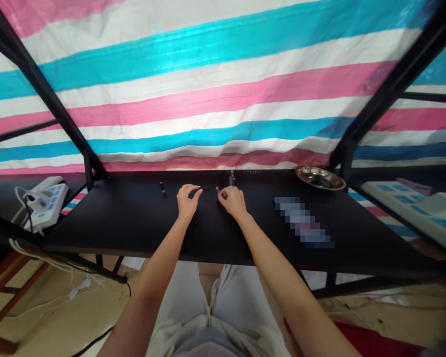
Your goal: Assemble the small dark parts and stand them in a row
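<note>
My left hand (188, 199) is over the middle of the black table, thumb and forefinger pinched at one end of a small dark stick-like piece (205, 188). A short way to the right, my right hand (233, 199) has its fingers closed round a small pale, tube-like piece (218, 189), whose end sticks out toward the left hand. The two pieces are apart. Just beyond the right hand stand small clear pieces (232, 175), partly hidden by its fingers. Left of my left hand lies a short black-and-white cylinder (162, 187).
A shiny metal dish (320, 178) sits at the table's back right. A blurred-out flat object (303, 221) lies right of my right arm. Tiny clear bits (251, 172) line the back edge. Black frame posts rise at both sides; a power strip (46, 207) is on the left.
</note>
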`<act>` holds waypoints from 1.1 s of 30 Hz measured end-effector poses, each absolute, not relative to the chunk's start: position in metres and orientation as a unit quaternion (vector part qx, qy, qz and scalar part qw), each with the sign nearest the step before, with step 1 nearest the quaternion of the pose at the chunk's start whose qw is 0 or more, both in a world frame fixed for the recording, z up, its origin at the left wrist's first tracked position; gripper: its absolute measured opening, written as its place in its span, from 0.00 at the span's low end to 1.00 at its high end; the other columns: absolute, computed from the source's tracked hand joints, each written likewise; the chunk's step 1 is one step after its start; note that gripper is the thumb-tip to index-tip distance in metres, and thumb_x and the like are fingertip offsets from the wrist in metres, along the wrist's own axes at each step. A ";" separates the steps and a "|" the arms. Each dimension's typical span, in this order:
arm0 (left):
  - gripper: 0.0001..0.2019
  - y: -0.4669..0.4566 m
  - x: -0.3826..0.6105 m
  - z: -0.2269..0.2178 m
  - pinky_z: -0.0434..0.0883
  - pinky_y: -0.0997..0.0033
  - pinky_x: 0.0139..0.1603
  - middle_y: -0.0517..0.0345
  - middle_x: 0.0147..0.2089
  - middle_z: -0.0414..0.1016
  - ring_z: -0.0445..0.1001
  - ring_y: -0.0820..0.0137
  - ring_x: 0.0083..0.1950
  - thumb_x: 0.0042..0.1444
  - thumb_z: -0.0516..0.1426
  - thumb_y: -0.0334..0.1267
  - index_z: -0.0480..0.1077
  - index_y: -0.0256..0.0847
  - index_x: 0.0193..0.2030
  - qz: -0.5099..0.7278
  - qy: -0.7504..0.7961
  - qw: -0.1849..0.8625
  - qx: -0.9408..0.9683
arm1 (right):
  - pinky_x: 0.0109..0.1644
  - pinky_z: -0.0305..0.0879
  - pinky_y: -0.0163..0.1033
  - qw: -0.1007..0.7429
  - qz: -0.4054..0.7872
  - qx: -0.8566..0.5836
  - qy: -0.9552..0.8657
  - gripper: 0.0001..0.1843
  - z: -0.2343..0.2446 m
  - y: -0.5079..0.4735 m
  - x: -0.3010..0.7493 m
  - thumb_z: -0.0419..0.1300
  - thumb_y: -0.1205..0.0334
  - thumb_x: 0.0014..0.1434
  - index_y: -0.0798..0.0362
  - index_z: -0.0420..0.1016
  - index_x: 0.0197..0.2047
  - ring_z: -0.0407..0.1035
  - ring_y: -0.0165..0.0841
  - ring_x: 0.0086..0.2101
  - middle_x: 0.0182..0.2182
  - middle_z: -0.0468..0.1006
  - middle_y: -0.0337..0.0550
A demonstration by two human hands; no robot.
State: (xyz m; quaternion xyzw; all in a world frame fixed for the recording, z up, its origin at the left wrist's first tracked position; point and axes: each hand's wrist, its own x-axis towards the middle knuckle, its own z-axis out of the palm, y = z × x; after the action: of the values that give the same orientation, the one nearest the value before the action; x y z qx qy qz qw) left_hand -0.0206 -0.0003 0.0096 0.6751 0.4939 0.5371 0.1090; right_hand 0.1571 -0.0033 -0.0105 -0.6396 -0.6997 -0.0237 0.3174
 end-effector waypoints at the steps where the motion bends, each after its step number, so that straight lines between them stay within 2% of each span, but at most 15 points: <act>1: 0.07 0.000 -0.021 0.010 0.66 0.67 0.47 0.55 0.38 0.72 0.70 0.69 0.42 0.51 0.58 0.42 0.74 0.43 0.35 0.541 0.488 0.111 0.676 | 0.35 0.51 0.38 0.319 -0.027 -0.631 -0.707 0.08 -0.009 -0.005 0.154 0.53 0.61 0.54 0.52 0.71 0.29 0.64 0.35 0.34 0.29 0.72 0.44; 12: 0.08 -0.006 -0.020 0.014 0.65 0.66 0.48 0.55 0.40 0.72 0.70 0.69 0.43 0.52 0.57 0.41 0.75 0.44 0.36 0.532 0.484 0.091 0.689 | 0.35 0.48 0.38 0.303 -0.051 -0.590 -0.746 0.07 0.000 -0.013 0.143 0.53 0.63 0.54 0.53 0.69 0.27 0.62 0.35 0.34 0.29 0.72 0.44; 21: 0.14 -0.011 -0.016 0.010 0.66 0.66 0.49 0.53 0.44 0.72 0.69 0.70 0.45 0.57 0.52 0.38 0.70 0.44 0.49 0.503 0.390 0.030 0.770 | 0.34 0.47 0.38 0.284 -0.060 -0.595 -0.750 0.06 0.004 -0.014 0.144 0.54 0.63 0.53 0.54 0.68 0.26 0.61 0.34 0.33 0.28 0.72 0.44; 33: 0.12 -0.007 -0.015 0.003 0.67 0.66 0.48 0.54 0.43 0.72 0.68 0.71 0.44 0.55 0.53 0.36 0.71 0.42 0.46 0.486 0.372 0.063 0.788 | 0.34 0.48 0.38 0.310 -0.058 -0.586 -0.746 0.05 0.002 -0.014 0.144 0.55 0.63 0.52 0.53 0.67 0.26 0.62 0.34 0.32 0.27 0.71 0.43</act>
State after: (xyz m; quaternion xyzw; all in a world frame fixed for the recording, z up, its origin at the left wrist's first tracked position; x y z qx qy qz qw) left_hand -0.0153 -0.0068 0.0032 0.7881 0.3723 0.4862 0.0626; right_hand 0.1440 -0.0136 0.0023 -0.5863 -0.7463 -0.0582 0.3097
